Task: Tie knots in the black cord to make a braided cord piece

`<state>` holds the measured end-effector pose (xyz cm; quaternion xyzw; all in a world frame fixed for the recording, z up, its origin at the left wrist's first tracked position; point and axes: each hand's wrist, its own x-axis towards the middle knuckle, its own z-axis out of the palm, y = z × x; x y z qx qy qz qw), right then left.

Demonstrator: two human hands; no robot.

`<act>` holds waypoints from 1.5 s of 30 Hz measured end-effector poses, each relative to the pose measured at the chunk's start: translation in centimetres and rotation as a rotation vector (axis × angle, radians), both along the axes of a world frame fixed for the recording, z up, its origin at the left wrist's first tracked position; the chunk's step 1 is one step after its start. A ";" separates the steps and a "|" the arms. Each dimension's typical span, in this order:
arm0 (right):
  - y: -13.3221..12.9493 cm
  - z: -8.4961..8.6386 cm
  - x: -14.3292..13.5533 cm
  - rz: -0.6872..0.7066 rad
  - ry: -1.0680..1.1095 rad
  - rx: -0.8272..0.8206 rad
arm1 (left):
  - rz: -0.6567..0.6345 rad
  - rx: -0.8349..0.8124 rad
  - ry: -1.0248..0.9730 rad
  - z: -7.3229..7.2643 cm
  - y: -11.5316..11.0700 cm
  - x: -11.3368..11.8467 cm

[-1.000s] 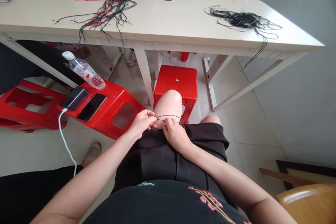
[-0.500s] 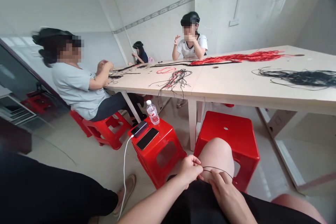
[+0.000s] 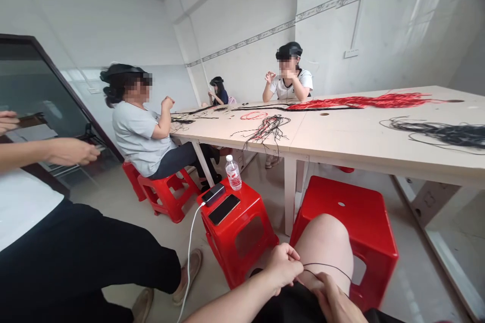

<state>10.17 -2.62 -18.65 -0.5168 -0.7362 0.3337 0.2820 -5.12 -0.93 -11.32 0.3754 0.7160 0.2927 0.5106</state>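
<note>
A thin black cord (image 3: 329,265) runs over my bare knee (image 3: 324,242), forming a loop around it. My left hand (image 3: 284,265) pinches the cord at the left side of the knee, thumb and fingers pressed together. Close beside it, my right hand (image 3: 331,295) is closed on the same cord lower down, near the bottom of the view. A short stretch of cord spans the small gap between the two hands. Any knot there is too small to make out.
A red stool (image 3: 238,212) holds a water bottle (image 3: 233,174), a phone (image 3: 224,209) and a power bank (image 3: 213,195) with a white cable. Another red stool (image 3: 348,212) stands before my knee. Black cords (image 3: 447,131) and red cords (image 3: 364,102) lie on the table (image 3: 341,149). Several people sit or stand around.
My view has tilted up and swung left, so more of the neighbour at the left shows. My right hand has drawn slightly lower, with both hands still on the cord.
</note>
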 end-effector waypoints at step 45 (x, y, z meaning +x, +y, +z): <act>5.9 2.8 -1.9 -0.275 -0.470 0.126 | 0.000 0.273 -0.126 -1.2 3.5 0.7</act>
